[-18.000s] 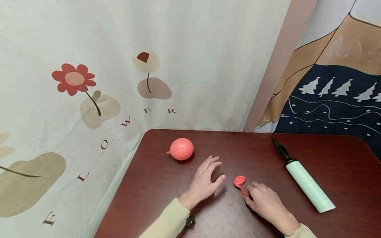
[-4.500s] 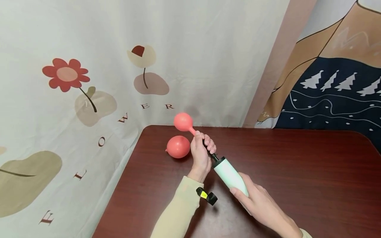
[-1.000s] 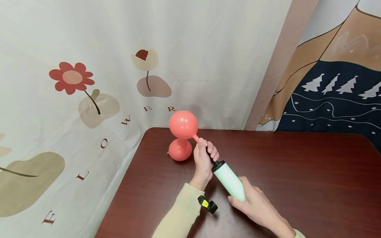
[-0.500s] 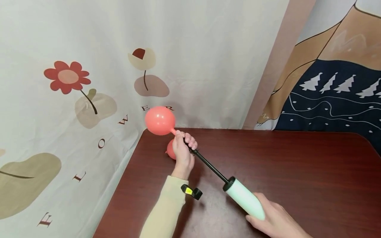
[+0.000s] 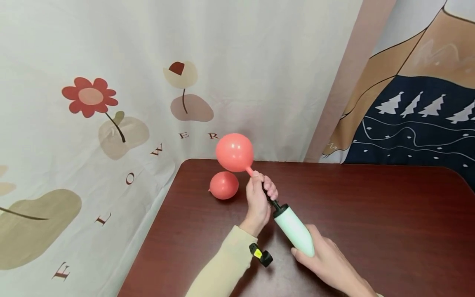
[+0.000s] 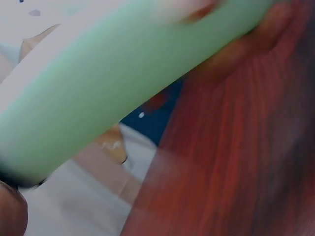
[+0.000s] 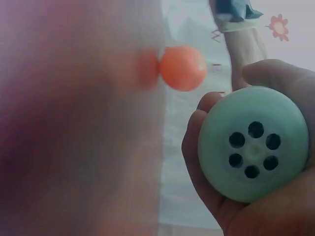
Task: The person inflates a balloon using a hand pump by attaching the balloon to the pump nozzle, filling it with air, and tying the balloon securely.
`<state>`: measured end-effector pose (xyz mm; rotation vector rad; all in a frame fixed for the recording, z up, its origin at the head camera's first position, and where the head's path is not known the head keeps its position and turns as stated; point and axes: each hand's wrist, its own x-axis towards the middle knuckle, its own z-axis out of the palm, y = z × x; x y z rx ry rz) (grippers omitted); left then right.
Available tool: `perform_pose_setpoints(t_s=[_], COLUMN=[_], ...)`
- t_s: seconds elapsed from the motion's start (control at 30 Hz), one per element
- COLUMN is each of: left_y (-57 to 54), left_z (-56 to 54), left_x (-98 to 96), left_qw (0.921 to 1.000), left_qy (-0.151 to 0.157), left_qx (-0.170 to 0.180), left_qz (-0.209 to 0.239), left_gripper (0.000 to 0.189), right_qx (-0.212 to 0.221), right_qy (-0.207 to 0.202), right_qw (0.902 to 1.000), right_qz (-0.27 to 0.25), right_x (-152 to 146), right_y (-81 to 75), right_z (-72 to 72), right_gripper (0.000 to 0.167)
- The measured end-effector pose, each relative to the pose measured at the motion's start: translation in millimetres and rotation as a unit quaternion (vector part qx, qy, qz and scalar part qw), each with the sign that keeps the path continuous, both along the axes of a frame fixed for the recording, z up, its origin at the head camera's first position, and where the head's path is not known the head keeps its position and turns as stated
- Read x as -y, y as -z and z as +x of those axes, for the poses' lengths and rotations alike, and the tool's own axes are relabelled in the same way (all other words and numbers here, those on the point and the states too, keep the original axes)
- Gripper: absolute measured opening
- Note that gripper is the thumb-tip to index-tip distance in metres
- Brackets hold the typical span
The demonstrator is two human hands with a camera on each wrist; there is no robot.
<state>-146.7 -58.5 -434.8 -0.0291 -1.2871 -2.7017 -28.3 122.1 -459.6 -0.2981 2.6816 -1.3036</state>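
Observation:
My left hand (image 5: 258,198) grips the black nozzle end of a mint-green balloon pump (image 5: 295,231), its thumb at the neck of a round, inflated red balloon (image 5: 235,152). The neck sits at the pump's tip, partly hidden by the fingers. My right hand (image 5: 328,255) holds the pump's green barrel near its rear end. Only a short piece of black shaft shows between the left hand and the barrel. In the right wrist view, fingers curl round the barrel's end cap (image 7: 253,152), which has several round holes. The barrel fills the left wrist view, blurred.
A second red balloon (image 5: 224,185), knotted and smaller, lies on the dark red-brown table (image 5: 371,214) near its far left edge, left of my left hand. Behind the table hangs a pale curtain (image 5: 267,82) printed with flowers and letters.
The once limp balloon has left the table and swollen on the pump, lifted from the right. Half a second ago the shaft was drawn long; now barrel and left hand are close again.

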Motion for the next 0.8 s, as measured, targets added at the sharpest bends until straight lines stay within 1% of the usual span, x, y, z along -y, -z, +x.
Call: perform_pose_setpoints(t_s=[0.07,0.13,0.23,0.33,0.47,0.53,0.63,0.73,0.8], left_y=[2.9,5.0,6.7,5.9,-1.2,-6.3,-12.9,-16.2,-16.3], left_z=[2.1,2.1,-0.7,-4.0,-11.7,-17.0,-23.7,-27.0,-27.6], left_x=[-3.3,-2.3,4.0,11.5,26.2,35.6,50.2,60.8,63.6], left_qw=[0.9999,0.9997,0.9996,0.9999,0.9995,0.9986,0.9963,0.9935,0.9926], left_qy=[0.006,0.007,0.005,-0.005,-0.024,-0.037,-0.063,-0.087,-0.094], left_qx=[0.003,0.003,0.002,0.002,-0.001,-0.008,-0.019,-0.025,-0.027], left_qz=[-0.014,-0.024,-0.027,-0.013,0.022,0.036,0.055,0.069,0.071], left_gripper=[0.041,0.041,0.040,0.040,0.040,0.039,0.038,0.037,0.037], right_qx=[-0.011,-0.014,-0.002,0.006,0.027,0.045,0.054,0.030,0.011], right_qy=[0.002,0.003,0.009,0.011,0.005,0.002,-0.010,-0.026,-0.034], right_qw=[0.9999,0.9998,0.9999,0.9999,0.9996,0.9987,0.9972,0.9970,0.9969], right_qz=[-0.010,-0.013,-0.012,-0.011,0.008,0.024,0.052,0.067,0.070], right_x=[4,7,11,13,6,-1,-15,-28,-33], right_y=[-0.8,-0.5,0.4,0.2,-2.4,-3.6,-3.4,-0.1,2.8], right_z=[-5.0,-7.4,-6.8,-3.5,2.4,6.4,12.8,18.4,19.8], right_gripper=[0.058,0.057,0.058,0.058,0.060,0.061,0.063,0.063,0.062])
